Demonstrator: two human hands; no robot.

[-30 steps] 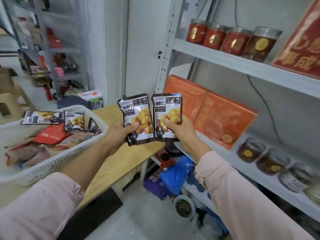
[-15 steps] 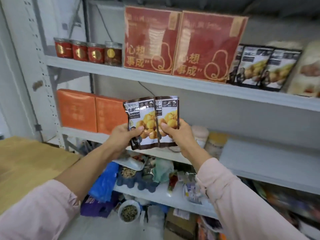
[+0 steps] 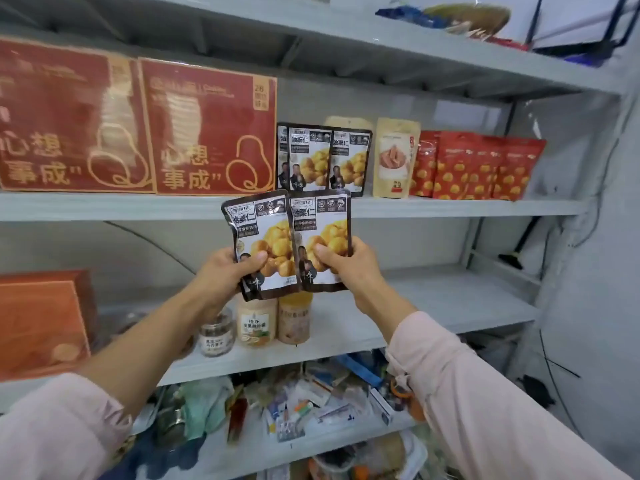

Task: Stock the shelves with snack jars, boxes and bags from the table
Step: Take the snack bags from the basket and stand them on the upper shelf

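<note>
I hold up two black chestnut snack bags side by side in front of the shelves. My left hand [image 3: 221, 275] grips the left bag [image 3: 261, 237] by its lower edge, thumb across the front. My right hand [image 3: 349, 268] grips the right bag [image 3: 322, 233] the same way. Their top edges reach the front lip of the upper shelf [image 3: 104, 206]. On that shelf, just above and behind them, stand matching chestnut bags [image 3: 323, 159] in a row.
Two red gift boxes [image 3: 214, 128] stand left of the shelved chestnut bags, a beige pouch [image 3: 394, 157] and red bags [image 3: 478, 166] to their right. The middle shelf [image 3: 433, 299] carries three jars [image 3: 256, 322] and an orange box [image 3: 41, 323]. Clutter fills the shelf below.
My view has swung right from the table and basket to the shelves. Both hands have raised the two bags toward the upper shelf, still gripping them.
</note>
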